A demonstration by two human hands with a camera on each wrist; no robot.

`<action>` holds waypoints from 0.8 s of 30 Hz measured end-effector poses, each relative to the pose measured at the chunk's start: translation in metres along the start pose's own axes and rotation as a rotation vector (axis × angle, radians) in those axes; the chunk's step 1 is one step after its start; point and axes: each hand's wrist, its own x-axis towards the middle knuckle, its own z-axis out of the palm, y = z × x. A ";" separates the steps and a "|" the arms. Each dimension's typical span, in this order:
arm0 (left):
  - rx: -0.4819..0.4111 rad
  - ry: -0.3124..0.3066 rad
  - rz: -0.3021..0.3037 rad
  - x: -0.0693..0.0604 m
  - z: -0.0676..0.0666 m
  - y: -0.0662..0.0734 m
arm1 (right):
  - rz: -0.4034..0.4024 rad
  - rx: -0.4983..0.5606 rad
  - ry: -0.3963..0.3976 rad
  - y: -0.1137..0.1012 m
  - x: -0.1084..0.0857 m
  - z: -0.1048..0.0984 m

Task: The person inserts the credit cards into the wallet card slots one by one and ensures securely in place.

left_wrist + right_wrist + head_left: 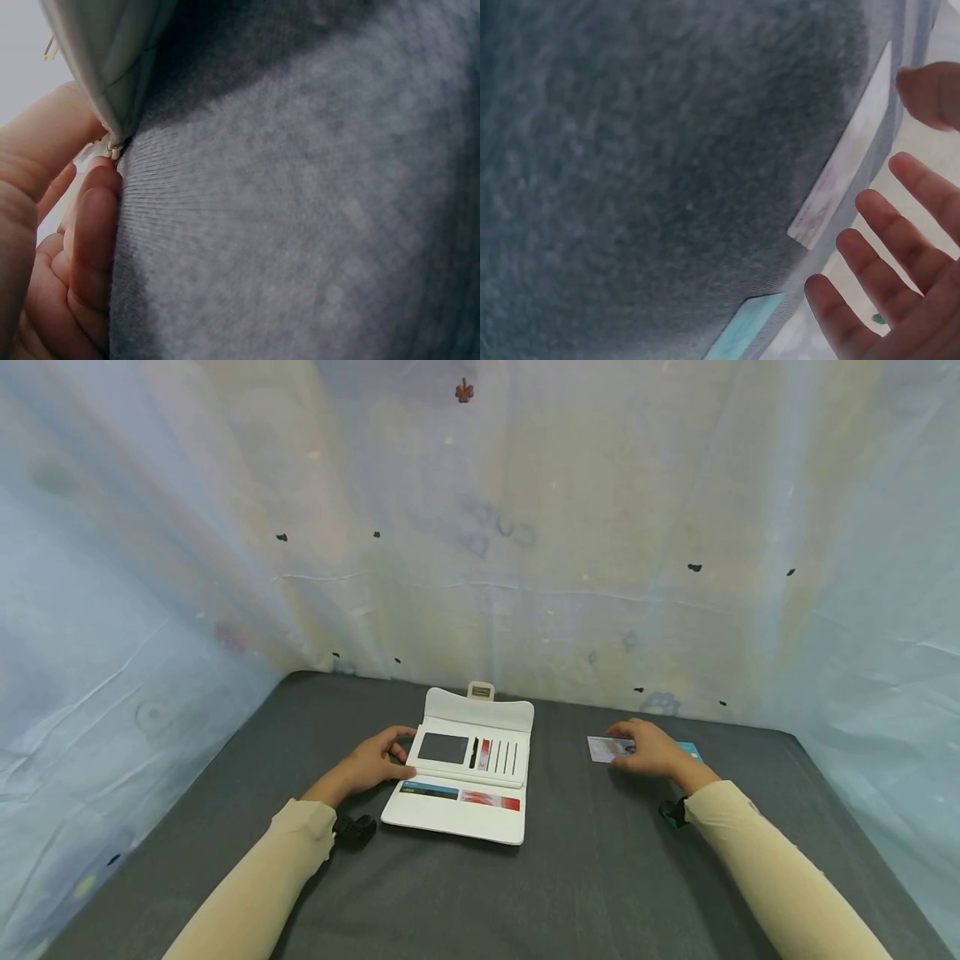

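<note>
An unfolded white wallet lies on the dark cloth, with several card slots and a dark window panel. Cards show in it, among them a blue-black one and a red-white one. My left hand pinches the wallet's left edge; in the left wrist view thumb and fingers meet at the edge of its pale cover. To the right, my right hand is over a pale purple card. The right wrist view shows its fingers spread and apart from that card, which lies on the cloth.
A light blue card lies partly hidden behind the right hand. Dark grey cloth covers the table. Pale patterned curtains hang along the back and both sides.
</note>
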 end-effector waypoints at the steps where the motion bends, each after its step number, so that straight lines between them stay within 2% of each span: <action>1: 0.001 0.001 0.000 0.000 0.000 0.001 | 0.006 -0.001 -0.002 0.001 0.001 0.001; 13: 0.007 0.007 -0.005 -0.001 0.000 0.003 | 0.020 0.008 -0.003 0.007 0.006 0.007; 24: 0.014 0.014 -0.007 0.000 0.001 0.001 | 0.037 -0.038 -0.016 0.011 0.011 0.009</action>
